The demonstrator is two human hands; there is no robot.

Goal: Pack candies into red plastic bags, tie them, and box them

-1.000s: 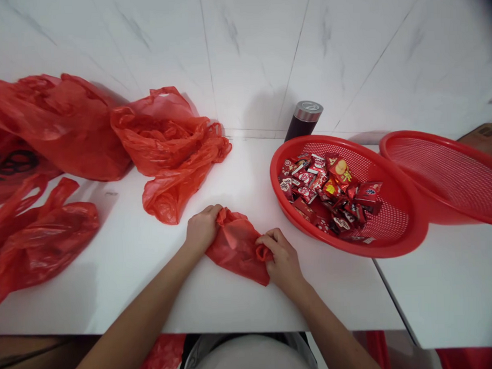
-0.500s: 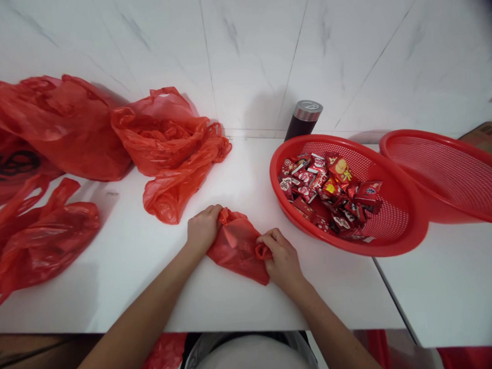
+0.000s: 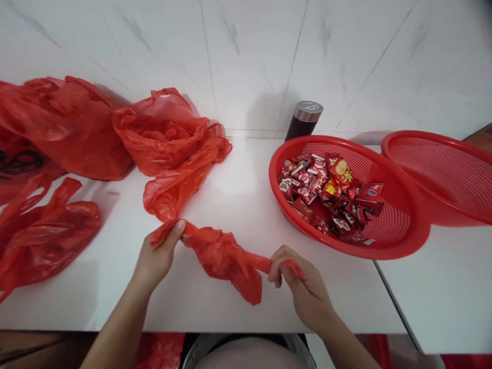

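A small red plastic bag [image 3: 224,255] is stretched between my two hands, just above the white table. My left hand [image 3: 159,256] is closed on one of its handles, thumb on top. The other handle is gripped by my right hand [image 3: 300,285], with a red end poking out between thumb and fingers. Between them the bag's body is bunched and crumpled, and one corner hangs toward me. What lies inside it cannot be made out.
Right of my hands, a red perforated basket [image 3: 409,227] holds several wrapped snacks [image 3: 322,187]. A second red basket [image 3: 456,193] stands beside it. Behind is a dark bottle [image 3: 304,120]. Crumpled red bags [image 3: 163,139] and filled red bags [image 3: 46,234] lie to the left on the table [image 3: 123,253].
My hands have moved apart, the left one leftward and the right one rightward and nearer me. The bag between them has gone from a flat pouch to a taut, bunched shape.
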